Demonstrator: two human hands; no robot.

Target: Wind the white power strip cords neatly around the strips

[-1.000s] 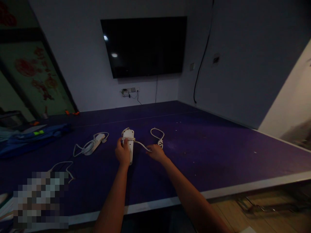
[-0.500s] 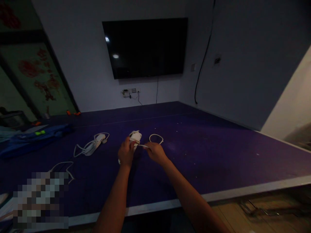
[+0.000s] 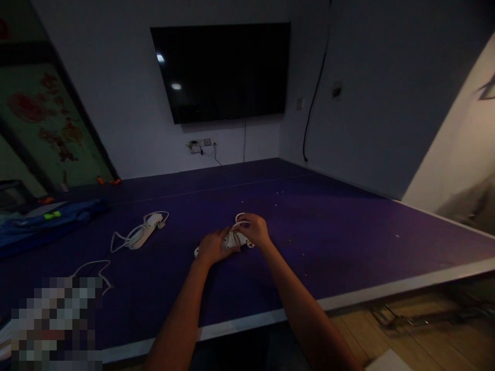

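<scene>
Near six o'clock, I have my left hand (image 3: 215,246) gripping the power strip (image 3: 242,239), right hand (image 3: 256,228) pinching its cord (image 3: 242,222).

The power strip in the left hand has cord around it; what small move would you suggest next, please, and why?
Probably the right hand should wind the cord snugly around the power strip: the left hand steadies the strip, turns of cord lie around it, and a loose loop stands out beside the right hand.

Left grip (image 3: 213,248) holding white power strip (image 3: 231,241), right grip (image 3: 254,228) pinching white cord (image 3: 241,222)
</scene>
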